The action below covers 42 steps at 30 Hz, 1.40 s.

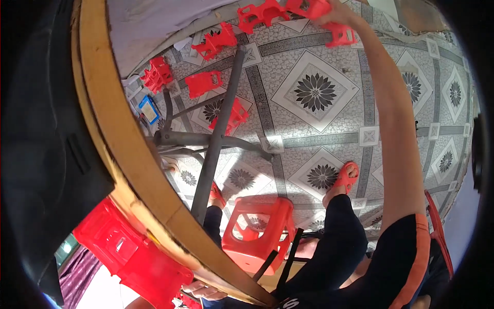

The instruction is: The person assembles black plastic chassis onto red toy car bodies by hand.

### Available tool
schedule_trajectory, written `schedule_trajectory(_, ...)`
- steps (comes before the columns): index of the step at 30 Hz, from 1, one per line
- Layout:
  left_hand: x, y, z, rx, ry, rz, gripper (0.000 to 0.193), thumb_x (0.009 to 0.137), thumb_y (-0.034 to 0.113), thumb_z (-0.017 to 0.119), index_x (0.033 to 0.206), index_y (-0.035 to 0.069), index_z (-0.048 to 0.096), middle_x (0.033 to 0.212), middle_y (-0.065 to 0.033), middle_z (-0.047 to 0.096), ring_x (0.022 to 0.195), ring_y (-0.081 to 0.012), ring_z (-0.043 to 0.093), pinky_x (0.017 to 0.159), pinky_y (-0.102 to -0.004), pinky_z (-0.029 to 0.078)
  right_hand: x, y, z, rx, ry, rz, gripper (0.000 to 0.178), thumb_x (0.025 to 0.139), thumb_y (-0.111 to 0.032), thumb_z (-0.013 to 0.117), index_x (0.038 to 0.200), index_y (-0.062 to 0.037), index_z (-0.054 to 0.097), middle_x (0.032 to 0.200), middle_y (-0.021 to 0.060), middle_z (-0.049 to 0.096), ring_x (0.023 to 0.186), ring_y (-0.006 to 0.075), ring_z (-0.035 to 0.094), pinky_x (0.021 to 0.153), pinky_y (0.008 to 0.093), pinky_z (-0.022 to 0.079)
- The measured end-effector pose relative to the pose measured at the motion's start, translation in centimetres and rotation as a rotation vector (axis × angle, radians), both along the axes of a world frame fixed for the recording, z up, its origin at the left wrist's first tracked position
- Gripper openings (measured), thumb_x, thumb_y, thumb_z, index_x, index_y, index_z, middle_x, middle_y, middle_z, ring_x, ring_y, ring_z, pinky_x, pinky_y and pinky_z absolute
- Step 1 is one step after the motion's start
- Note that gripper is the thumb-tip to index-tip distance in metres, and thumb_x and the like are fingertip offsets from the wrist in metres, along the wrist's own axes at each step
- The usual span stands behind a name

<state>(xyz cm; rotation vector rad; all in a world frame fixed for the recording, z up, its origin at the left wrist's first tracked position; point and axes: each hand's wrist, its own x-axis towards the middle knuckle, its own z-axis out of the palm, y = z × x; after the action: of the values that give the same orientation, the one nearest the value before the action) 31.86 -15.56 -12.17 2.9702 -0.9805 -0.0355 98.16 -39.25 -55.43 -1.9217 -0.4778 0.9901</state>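
Observation:
My right arm stretches to the far side of the floor. There my right hand [342, 16], partly blurred, is closed at a small red moulded plastic piece [341, 36] with cut-outs, while its fingertips meet another red piece [307, 7]. At the lower left, the fingers of my left hand [206, 291] curl around the edge of a larger red plastic panel or stack [136, 252]; the rest of that hand is hidden. Several similar red pieces lie in a curve on the floor, among them a double-arched one [262, 14] and a flat-lying one [203, 83].
A curved wooden edge [128, 154] crosses the left side. Beyond it stands a grey metal pipe frame [218, 134]. A red plastic stool [260, 206] is by my legs, near my red sandal [348, 176]. A blue-framed box [149, 109] lies on the patterned floor [314, 134].

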Motion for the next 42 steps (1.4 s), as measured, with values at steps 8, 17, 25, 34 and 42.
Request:
schedule_trajectory(8,0.7,0.4,-0.4,-0.036,-0.086,-0.064,0.041,0.094,0.058,0.05,0.134,0.048,0.047,0.13,0.01,0.049,0.123,-0.0165,0.041,0.099,-0.0445,0.034,-17.7,-6.1,-5.7,-0.229,-0.835,-0.387,0.086,0.059,-0.039,0.081,0.134,-0.0092,0.051,0.134,0.0203,0.048,0.128,0.0371,0.043,0.108,0.0502,0.03)
schedule_trajectory(17,2.7,-0.9,1.3,-0.075,0.085,-0.105,0.039,0.088,0.068,0.051,0.11,0.038,0.064,0.114,-0.0039,0.057,0.097,-0.0261,0.052,0.086,-0.0487,0.039,-31.7,-11.2,3.8,0.472,-0.133,-0.796,0.054,0.077,-0.012,0.075,0.126,-0.0018,0.054,0.117,0.0094,0.064,0.106,0.021,0.061,0.09,0.0368,0.049)
schedule_trajectory(25,1.3,-0.3,1.3,-0.265,-0.295,-0.192,0.042,0.085,0.044,0.064,0.117,0.016,0.065,0.128,-0.0118,0.059,0.118,-0.0329,0.055,0.092,-0.0476,0.044,-40.5,-18.3,38.7,0.78,-0.408,-0.874,0.057,0.08,0.0,0.07,0.134,0.0019,0.049,0.127,0.0108,0.059,0.113,0.022,0.059,0.099,0.0358,0.046)
schedule_trajectory(34,-8.5,2.8,3.7,-0.899,-0.921,0.452,0.04,0.087,0.021,0.064,0.122,0.006,0.054,0.12,-0.0146,0.056,0.104,-0.0306,0.056,0.089,-0.0425,0.045,-57.1,9.7,54.7,0.846,-0.378,-0.195,0.047,0.075,-0.004,0.078,0.118,-0.0002,0.06,0.111,0.0034,0.066,0.1,0.0157,0.063,0.089,0.0316,0.05)
schedule_trajectory(42,-13.4,15.5,5.5,-1.667,0.03,1.024,0.091,0.091,0.077,0.033,0.154,0.011,0.025,0.15,-0.0164,0.04,0.134,-0.0311,0.041,0.112,-0.0467,0.028,-60.0,23.7,52.0,0.743,-0.49,-0.205,0.036,0.084,-0.013,0.073,0.116,-0.0019,0.062,0.108,0.0044,0.068,0.097,0.0127,0.062,0.088,0.0294,0.049)
